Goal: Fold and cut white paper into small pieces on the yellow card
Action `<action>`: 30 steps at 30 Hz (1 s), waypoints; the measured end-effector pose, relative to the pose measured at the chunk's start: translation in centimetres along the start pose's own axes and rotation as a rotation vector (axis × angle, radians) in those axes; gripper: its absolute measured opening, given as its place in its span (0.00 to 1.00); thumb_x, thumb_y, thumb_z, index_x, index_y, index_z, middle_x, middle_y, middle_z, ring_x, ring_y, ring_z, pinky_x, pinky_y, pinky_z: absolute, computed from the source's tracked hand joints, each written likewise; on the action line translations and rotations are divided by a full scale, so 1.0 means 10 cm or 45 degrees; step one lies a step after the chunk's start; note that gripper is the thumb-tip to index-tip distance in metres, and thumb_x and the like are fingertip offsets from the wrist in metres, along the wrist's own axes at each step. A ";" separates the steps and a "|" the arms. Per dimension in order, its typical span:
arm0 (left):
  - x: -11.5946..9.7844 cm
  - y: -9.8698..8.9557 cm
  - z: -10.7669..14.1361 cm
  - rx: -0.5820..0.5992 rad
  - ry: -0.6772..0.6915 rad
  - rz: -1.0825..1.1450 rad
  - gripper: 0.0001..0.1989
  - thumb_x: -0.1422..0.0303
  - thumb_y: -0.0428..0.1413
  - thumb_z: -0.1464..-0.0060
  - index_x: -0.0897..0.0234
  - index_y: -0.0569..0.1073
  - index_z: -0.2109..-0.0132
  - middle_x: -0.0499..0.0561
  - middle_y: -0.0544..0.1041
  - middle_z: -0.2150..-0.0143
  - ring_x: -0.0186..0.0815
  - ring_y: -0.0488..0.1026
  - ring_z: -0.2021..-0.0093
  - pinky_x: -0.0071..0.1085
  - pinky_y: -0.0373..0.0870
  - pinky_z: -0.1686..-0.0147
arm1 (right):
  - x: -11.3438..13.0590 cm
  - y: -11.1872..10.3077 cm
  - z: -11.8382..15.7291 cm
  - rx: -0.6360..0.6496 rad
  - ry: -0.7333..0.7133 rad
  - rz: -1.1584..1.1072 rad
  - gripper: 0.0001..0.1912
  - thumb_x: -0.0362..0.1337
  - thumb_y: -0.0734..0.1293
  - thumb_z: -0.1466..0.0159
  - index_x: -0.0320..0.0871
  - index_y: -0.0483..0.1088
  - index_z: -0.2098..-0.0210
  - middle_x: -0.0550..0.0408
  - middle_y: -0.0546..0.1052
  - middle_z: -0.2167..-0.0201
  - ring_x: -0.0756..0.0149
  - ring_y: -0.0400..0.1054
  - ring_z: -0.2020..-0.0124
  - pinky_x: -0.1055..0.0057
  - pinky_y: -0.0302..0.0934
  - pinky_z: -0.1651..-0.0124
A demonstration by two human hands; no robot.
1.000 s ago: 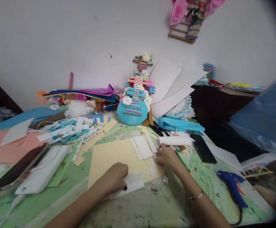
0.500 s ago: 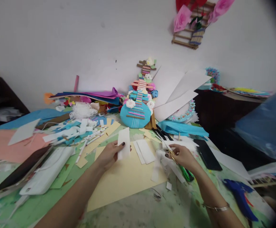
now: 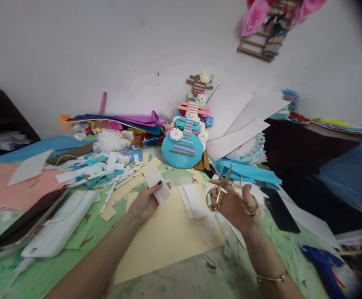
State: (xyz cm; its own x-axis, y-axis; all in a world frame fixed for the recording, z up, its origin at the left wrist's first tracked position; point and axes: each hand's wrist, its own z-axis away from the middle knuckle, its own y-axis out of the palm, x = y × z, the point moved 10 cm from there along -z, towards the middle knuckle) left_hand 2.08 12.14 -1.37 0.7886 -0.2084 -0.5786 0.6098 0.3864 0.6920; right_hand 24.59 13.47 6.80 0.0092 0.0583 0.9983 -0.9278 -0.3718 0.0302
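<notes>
A small white paper rectangle (image 3: 157, 185) is pinched between the thumb and fingers of my left hand (image 3: 146, 202), above the cream sheet (image 3: 168, 241). To the right, my right hand (image 3: 235, 207) holds gold-handled scissors (image 3: 227, 179), fingers at the handle loops, the blades parted and pointing up and away. Between the hands, white paper strips (image 3: 193, 201) lie on the cream sheet. The blue paper guitar (image 3: 182, 151) stands upright behind them, with smaller decorated pieces above it.
A white device (image 3: 59, 224) and a dark-screened phone (image 3: 25, 220) lie at left, beside paper scraps and rolled sticks. White string (image 3: 111, 140) is piled behind. At right are a black phone (image 3: 280, 209) and a blue glue gun (image 3: 324, 265).
My right hand has turned palm-up, and the scissors have been raised with their blades apart. The white paper in my left hand has tilted. The view has shifted slightly.
</notes>
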 end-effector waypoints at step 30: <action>0.17 -0.17 0.09 -0.249 -0.137 0.050 0.04 0.77 0.53 0.46 0.71 0.72 0.64 0.56 0.79 0.72 0.35 0.77 0.74 0.24 0.76 0.75 | -0.66 1.28 0.26 0.716 0.129 -0.368 0.35 0.65 0.56 0.45 0.36 0.65 0.62 0.55 0.68 0.77 0.75 0.61 0.83 0.78 0.53 0.79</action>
State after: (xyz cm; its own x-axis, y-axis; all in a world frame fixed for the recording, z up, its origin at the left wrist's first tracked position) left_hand 2.44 10.29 -3.12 0.8219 -0.2805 -0.4958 0.5595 0.5610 0.6101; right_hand 13.60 5.95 0.74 0.1689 0.3063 0.9368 -0.5553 -0.7557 0.3472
